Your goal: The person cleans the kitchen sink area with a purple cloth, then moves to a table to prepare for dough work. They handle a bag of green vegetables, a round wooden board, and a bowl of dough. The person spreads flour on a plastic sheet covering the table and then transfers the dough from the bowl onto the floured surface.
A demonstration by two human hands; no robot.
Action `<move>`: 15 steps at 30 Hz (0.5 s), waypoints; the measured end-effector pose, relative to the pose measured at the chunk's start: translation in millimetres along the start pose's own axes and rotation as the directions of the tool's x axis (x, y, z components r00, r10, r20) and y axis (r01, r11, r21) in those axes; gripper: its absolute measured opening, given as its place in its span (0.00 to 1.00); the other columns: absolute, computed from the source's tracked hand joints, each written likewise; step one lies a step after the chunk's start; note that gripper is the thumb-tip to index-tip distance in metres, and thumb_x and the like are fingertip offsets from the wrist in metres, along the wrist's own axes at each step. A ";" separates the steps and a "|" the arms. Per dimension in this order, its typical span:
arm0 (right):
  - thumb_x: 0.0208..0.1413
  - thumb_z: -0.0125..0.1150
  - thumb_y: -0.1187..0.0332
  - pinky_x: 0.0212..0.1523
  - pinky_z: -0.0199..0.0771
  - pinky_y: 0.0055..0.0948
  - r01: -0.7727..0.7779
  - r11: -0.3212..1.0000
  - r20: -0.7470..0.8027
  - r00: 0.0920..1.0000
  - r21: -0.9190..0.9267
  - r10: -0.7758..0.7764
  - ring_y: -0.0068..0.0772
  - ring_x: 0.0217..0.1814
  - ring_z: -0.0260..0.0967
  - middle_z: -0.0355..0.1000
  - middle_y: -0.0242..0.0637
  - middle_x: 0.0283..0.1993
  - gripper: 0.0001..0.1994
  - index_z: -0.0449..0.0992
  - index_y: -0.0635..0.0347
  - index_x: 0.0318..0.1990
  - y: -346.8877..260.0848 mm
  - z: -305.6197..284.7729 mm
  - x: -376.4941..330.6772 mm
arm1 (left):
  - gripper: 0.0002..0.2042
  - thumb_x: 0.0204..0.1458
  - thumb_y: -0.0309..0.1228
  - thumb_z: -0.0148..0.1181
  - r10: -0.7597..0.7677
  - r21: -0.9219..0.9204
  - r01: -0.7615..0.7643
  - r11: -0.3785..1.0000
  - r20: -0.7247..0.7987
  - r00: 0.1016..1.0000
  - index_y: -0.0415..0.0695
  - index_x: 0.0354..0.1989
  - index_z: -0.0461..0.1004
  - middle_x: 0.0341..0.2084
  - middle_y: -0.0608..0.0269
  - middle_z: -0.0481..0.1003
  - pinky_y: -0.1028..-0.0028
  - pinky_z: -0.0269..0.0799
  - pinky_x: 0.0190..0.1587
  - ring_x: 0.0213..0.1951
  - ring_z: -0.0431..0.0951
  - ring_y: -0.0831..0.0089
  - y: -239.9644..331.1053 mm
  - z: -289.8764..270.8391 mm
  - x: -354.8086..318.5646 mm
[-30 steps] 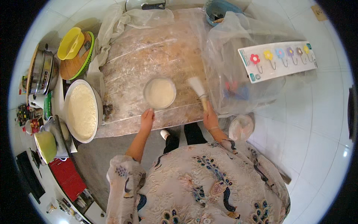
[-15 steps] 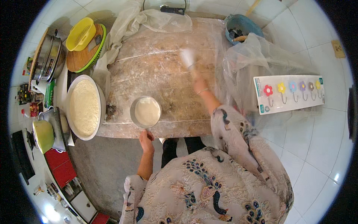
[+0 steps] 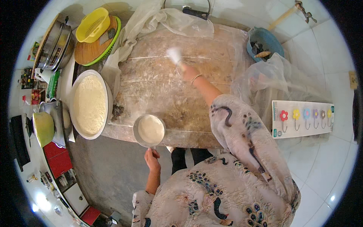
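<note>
Much of the bench (image 3: 170, 100) is dusty, my left grip (image 3: 152, 158) pinching a handled pan (image 3: 135, 131) at its near edge, my right grip (image 3: 190, 72) clasping a brush (image 3: 174, 55) farther in, white tiles (image 3: 321, 162) and grey floor (image 3: 109, 170) around.

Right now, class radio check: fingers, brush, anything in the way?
Left fingers holding pan, pale powder inside. Right fingers holding blurred brush over table. Crumpled plastic beyond, at far edge.

A yellow colander (image 3: 92, 27) and steel pot (image 3: 55, 48) show a kitchen.
</note>
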State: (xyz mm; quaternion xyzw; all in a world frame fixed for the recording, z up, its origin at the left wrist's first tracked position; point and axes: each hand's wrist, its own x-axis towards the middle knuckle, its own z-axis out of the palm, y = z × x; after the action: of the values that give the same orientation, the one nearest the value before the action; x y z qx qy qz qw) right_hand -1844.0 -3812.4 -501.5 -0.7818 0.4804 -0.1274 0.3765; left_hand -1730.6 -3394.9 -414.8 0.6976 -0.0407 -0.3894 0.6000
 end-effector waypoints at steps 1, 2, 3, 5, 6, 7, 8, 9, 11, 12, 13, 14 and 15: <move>0.45 0.49 0.70 0.39 0.68 0.42 -0.004 1.000 0.000 1.000 -0.031 0.004 0.52 0.41 0.69 0.71 0.54 0.36 0.11 0.73 0.62 0.36 -6.0 -3.7 3.7 | 0.17 0.56 0.37 0.44 -0.024 0.010 0.024 1.000 -0.029 0.999 0.45 0.15 0.59 0.11 0.67 0.59 0.77 0.54 0.19 0.15 0.58 0.77 0.8 -1.1 -1.6; 0.45 0.49 0.70 0.38 0.68 0.41 -0.008 0.998 0.000 1.000 -0.061 0.008 0.50 0.40 0.69 0.71 0.53 0.35 0.11 0.73 0.60 0.36 -10.3 -11.0 6.6 | 0.17 0.56 0.37 0.43 -0.048 0.020 0.049 0.999 -0.057 0.997 0.45 0.15 0.59 0.11 0.67 0.59 0.77 0.54 0.19 0.15 0.58 0.77 1.0 -2.2 -5.6; 0.45 0.49 0.70 0.38 0.68 0.40 0.002 0.996 0.001 1.000 -0.088 -0.001 0.49 0.40 0.69 0.71 0.52 0.35 0.11 0.73 0.59 0.37 -17.0 -16.3 12.1 | 0.17 0.56 0.37 0.43 -0.062 0.025 0.065 0.998 -0.095 0.994 0.45 0.15 0.59 0.11 0.67 0.59 0.77 0.54 0.19 0.15 0.58 0.77 2.2 -5.1 -8.9; 0.46 0.47 0.71 0.38 0.69 0.40 -0.110 0.994 -0.078 0.991 0.017 0.111 0.48 0.38 0.70 0.71 0.52 0.35 0.11 0.73 0.59 0.36 21.1 -43.9 37.4 | 0.18 0.56 0.37 0.43 -0.029 0.007 0.030 1.000 -0.047 0.998 0.45 0.14 0.59 0.11 0.67 0.59 0.77 0.54 0.19 0.15 0.58 0.77 -4.5 -13.8 -10.6; 0.47 0.46 0.71 0.38 0.69 0.39 -0.216 0.976 -0.097 0.972 -0.031 0.212 0.47 0.38 0.70 0.71 0.52 0.34 0.10 0.73 0.60 0.36 33.4 -53.9 51.6 | 0.18 0.56 0.37 0.42 -0.011 -0.001 0.011 1.000 -0.026 1.000 0.45 0.14 0.59 0.11 0.66 0.59 0.77 0.54 0.19 0.16 0.58 0.77 -5.8 -17.5 -8.4; 0.47 0.47 0.70 0.38 0.69 0.39 -0.237 0.967 -0.193 0.957 -0.090 0.217 0.47 0.37 0.70 0.72 0.51 0.34 0.11 0.72 0.60 0.37 28.8 -65.7 50.9 | 0.18 0.56 0.37 0.42 0.000 0.016 0.001 1.000 -0.039 0.999 0.45 0.14 0.59 0.11 0.66 0.59 0.77 0.54 0.19 0.15 0.58 0.78 -3.6 -18.8 -7.3; 0.48 0.47 0.69 0.38 0.69 0.38 -0.270 0.952 -0.289 0.932 -0.147 0.220 0.48 0.37 0.70 0.72 0.51 0.34 0.12 0.72 0.60 0.39 20.7 -74.0 49.0 | 0.18 0.56 0.36 0.42 0.003 0.034 -0.001 0.999 -0.048 0.999 0.45 0.14 0.59 0.11 0.66 0.59 0.77 0.54 0.19 0.15 0.58 0.78 0.2 -18.7 -8.7; 0.48 0.47 0.69 0.38 0.69 0.38 -0.243 0.944 -0.197 0.960 -0.224 0.200 0.48 0.38 0.70 0.72 0.51 0.35 0.13 0.71 0.59 0.41 19.6 -66.8 52.7 | 0.18 0.56 0.36 0.42 -0.002 0.053 0.005 0.999 -0.051 0.999 0.45 0.14 0.59 0.11 0.66 0.59 0.77 0.54 0.19 0.15 0.58 0.78 0.9 -18.6 -9.8; 0.49 0.47 0.69 0.38 0.69 0.38 -0.167 0.915 -0.008 0.984 -0.367 0.177 0.49 0.38 0.70 0.72 0.50 0.37 0.15 0.70 0.58 0.45 13.4 -46.3 61.5 | 0.18 0.56 0.37 0.42 0.025 0.053 -0.022 0.998 -0.054 0.998 0.45 0.14 0.59 0.11 0.66 0.60 0.77 0.54 0.19 0.15 0.58 0.78 -1.2 -24.6 -4.4; 0.48 0.49 0.69 0.41 0.69 0.38 -0.003 0.926 0.155 0.986 -0.378 0.067 0.49 0.40 0.70 0.72 0.50 0.38 0.15 0.70 0.58 0.45 -34.5 -45.2 42.7 | 0.18 0.56 0.37 0.42 0.040 0.043 -0.037 0.998 -0.072 0.997 0.45 0.14 0.59 0.11 0.66 0.60 0.77 0.54 0.19 0.15 0.58 0.78 -4.2 -29.3 -2.9; 0.47 0.52 0.70 0.43 0.69 0.38 0.158 0.921 0.315 0.948 -0.355 -0.041 0.48 0.42 0.70 0.72 0.49 0.38 0.15 0.70 0.59 0.45 -77.8 -45.9 22.6 | 0.18 0.56 0.37 0.42 0.023 0.027 -0.020 0.999 -0.111 0.994 0.45 0.14 0.59 0.11 0.67 0.60 0.77 0.54 0.19 0.15 0.58 0.78 -5.5 -33.8 -3.4; 0.47 0.52 0.70 0.43 0.69 0.38 0.317 0.914 0.326 0.917 -0.252 -0.228 0.48 0.41 0.70 0.72 0.49 0.38 0.14 0.70 0.59 0.44 -76.8 -37.8 28.0 | 0.18 0.56 0.37 0.42 0.008 0.013 -0.006 1.000 -0.141 0.990 0.45 0.14 0.59 0.11 0.67 0.60 0.78 0.54 0.19 0.15 0.58 0.78 -5.9 -37.5 -3.8; 0.47 0.51 0.69 0.42 0.70 0.38 0.474 0.870 0.322 0.852 -0.139 -0.413 0.49 0.41 0.70 0.72 0.49 0.38 0.14 0.71 0.58 0.43 -73.1 -24.2 34.7 | 0.18 0.56 0.37 0.42 -0.006 -0.001 0.006 1.000 -0.181 0.984 0.45 0.14 0.59 0.11 0.67 0.60 0.78 0.54 0.19 0.15 0.58 0.78 -5.2 -42.4 -5.6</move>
State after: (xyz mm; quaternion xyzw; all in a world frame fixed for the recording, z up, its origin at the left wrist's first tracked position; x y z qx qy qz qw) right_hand -1792.1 -3834.5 -438.6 -0.9175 0.2383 -0.0464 0.3150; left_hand -1711.6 -3356.3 -417.6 0.7301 0.0161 -0.3263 0.6002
